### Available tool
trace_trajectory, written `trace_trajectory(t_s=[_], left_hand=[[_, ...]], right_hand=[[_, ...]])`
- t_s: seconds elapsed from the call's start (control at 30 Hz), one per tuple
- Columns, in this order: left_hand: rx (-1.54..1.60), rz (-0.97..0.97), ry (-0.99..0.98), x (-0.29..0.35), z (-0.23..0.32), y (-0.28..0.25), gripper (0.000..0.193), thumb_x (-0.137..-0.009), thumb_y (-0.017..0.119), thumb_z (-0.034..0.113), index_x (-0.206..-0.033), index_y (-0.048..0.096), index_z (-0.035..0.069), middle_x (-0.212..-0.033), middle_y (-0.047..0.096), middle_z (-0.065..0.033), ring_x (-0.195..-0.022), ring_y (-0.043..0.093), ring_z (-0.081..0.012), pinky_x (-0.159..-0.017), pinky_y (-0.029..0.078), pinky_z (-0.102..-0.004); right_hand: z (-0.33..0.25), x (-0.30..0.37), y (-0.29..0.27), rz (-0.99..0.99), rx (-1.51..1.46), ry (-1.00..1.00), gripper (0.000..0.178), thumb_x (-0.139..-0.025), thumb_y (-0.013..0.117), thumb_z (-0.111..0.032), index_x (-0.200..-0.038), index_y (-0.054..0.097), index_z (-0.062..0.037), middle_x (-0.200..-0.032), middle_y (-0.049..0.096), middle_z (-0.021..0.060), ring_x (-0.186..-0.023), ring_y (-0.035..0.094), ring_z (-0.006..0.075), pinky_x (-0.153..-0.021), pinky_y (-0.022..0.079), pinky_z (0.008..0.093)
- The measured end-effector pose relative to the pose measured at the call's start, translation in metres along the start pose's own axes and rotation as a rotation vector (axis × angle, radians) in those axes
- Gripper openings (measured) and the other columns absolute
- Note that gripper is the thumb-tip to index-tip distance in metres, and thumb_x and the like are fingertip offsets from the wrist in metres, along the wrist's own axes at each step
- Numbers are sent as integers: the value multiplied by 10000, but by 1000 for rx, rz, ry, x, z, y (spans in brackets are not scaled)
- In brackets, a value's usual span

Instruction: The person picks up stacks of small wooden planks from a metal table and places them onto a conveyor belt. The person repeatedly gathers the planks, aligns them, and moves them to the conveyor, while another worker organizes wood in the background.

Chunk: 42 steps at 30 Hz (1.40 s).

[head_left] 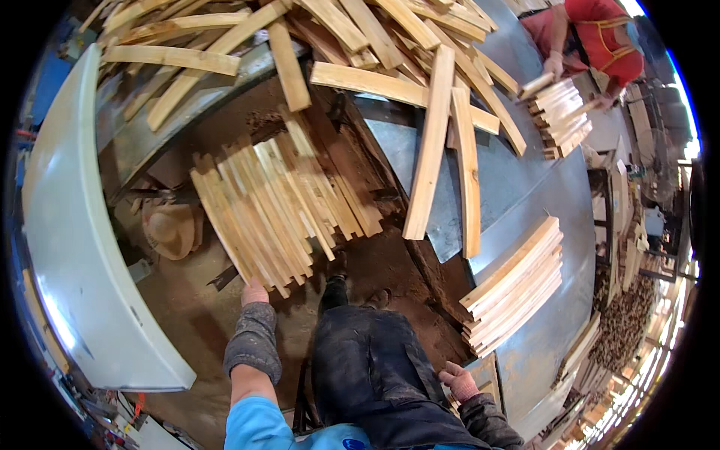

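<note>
My left hand [255, 292], in a pinkish glove with a grey sleeve above it, is at the near end of a row of narrow wooden slats [255, 202]. It appears to touch the end of the leftmost slats, and its fingertips are hidden there. The slats lie side by side over the dusty floor, low in front of me. My right hand [460, 381], gloved alike, is by my right thigh with its fingers loosely bent and apart; nothing shows in it. Beyond it, a neat stack of pale wooden strips [517, 289] rests on the metal table [536, 337].
A jumbled heap of wooden boards [360, 34] covers the far tabletop, several jutting toward me. A curved pale panel [90, 240] stands at left. A hard hat-like object [171, 229] lies low beside the slats. At far right, a person in red [600, 37] handles another wood stack [561, 116].
</note>
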<state>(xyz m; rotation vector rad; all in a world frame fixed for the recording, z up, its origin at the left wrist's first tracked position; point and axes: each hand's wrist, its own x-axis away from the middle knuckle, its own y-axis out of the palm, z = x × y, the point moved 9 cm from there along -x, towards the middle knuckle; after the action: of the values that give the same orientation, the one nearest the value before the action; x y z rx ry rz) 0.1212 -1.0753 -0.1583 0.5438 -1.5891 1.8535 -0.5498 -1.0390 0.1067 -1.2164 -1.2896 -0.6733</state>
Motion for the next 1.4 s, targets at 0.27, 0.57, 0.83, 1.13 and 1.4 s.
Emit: trace_trajectory(t_s=[0.27,0.57,0.83,1.13,1.4], left_hand=[[129,-405,123,-28,-35,45,661,-975,699,459,-1236,710,-148,-1207,762,-281,-1107,727,-370,-969,557,-467],[456,-539,110,154,41,65,162,-1024,678,217,-1076,631,71,-832,619,-49,-610,543,-139,-519,455,-302],[-12,-783,1273,504,352,192,432,-1050,674,205,-1391,664,-60,-1398,703,-222,-1349,635,-347,-1167,466,-400],[-979,-276,1509,592,434,403,838,-1051,531,555,-1673,350,23,-1767,212,-286,-1634,161,-482,-1339,77,-554],[-205,-1115,884,614,407,414,949,-921,795,187,-1698,271,39,-1625,454,-197,-1435,507,-305,-1183,446,-418]], right_hand=[[-22,0,-8,-70,228,-138,408,-1007,714,-324,-1274,684,-17,-1056,724,98,-977,668,187,-845,558,372],[32,-15,-94,332,-62,-169,510,-1003,728,-300,-1405,652,5,-1263,762,182,-1133,724,293,-956,558,422],[75,-72,-272,846,-374,-250,465,-1028,594,-399,-1199,687,23,-1130,733,274,-1062,678,436,-939,526,460],[16,-168,-339,622,-557,-188,655,-1071,509,-557,-1407,666,-17,-1396,661,305,-1329,601,460,-1136,460,475],[12,-167,-342,662,-468,-45,730,-1014,574,-642,-1277,698,28,-1253,726,288,-1187,679,455,-1032,521,489]])
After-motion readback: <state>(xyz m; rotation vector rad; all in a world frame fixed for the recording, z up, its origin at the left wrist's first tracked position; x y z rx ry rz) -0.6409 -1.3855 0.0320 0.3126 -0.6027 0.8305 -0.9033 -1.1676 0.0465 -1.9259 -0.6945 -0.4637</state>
